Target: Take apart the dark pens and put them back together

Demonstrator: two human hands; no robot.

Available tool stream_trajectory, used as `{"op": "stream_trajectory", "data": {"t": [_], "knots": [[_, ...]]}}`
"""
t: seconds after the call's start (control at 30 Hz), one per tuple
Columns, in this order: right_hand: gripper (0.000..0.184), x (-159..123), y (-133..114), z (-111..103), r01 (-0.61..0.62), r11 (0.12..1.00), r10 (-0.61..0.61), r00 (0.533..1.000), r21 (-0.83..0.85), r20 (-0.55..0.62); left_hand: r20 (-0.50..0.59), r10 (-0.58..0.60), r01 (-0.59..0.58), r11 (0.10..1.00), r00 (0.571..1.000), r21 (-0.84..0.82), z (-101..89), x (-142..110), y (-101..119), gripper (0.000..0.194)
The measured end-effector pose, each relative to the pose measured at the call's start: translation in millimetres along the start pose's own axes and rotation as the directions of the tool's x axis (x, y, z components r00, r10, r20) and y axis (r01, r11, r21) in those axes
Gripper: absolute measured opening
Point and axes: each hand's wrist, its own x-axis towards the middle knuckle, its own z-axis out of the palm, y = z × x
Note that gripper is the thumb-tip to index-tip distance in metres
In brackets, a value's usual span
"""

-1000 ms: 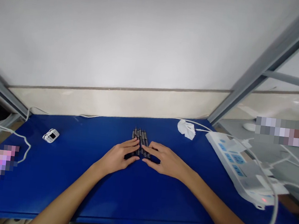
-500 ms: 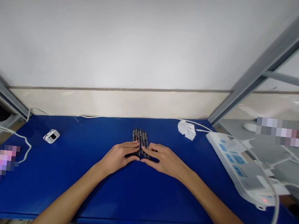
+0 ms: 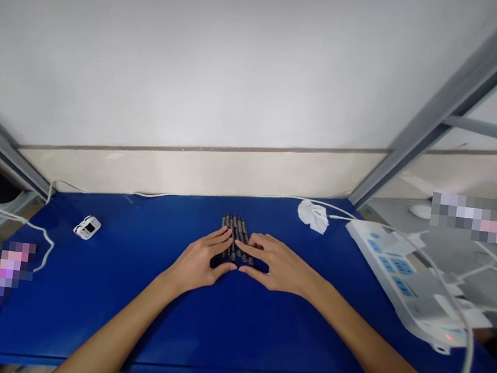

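Several black pens (image 3: 235, 228) lie side by side in a tight row on the blue tabletop (image 3: 137, 293), pointing away from me. My left hand (image 3: 201, 259) rests flat at the row's left side, fingers stretched out and touching the pens. My right hand (image 3: 276, 263) lies flat at the right side, fingers spread over the near ends of the pens. The two hands' thumbs nearly meet in front of the row. Neither hand grips anything. The near ends of the pens are hidden under my fingers.
A white power strip (image 3: 403, 279) with cables lies at the right edge. A crumpled white mask (image 3: 312, 215) sits at the back right. A small white device (image 3: 87, 227) lies at the left, with a white cable (image 3: 40, 240) beyond it. A wall rises behind the table.
Both hands have shifted slightly along the pens, the fingers reaching a little farther up the row. The pens stay in place on the table.
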Motion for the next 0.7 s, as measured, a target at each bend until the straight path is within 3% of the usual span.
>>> {"op": "stream_trajectory", "data": {"t": [0.43, 0.57, 0.7], "knots": [[0.036, 1.2, 6.4, 10.6, 0.094, 0.995, -0.095, 0.986, -0.011, -0.139, -0.028, -0.001, -0.001, 0.995, 1.000, -0.099, 4.9, 0.8, -1.0, 0.060], [0.037, -1.3, 3.0, 9.9, 0.075, 0.997, -0.077, 0.984, -0.019, -0.162, -0.036, 0.026, -0.028, 0.998, 0.999, -0.049, 4.2, 0.3, -1.3, 0.060], [0.037, -6.0, -0.4, 8.5, 0.062, 0.998, -0.064, 0.986, -0.021, -0.152, 0.040, 0.099, -0.100, 0.994, 0.994, 0.039, -0.4, 2.5, 2.6, 0.071]]}}
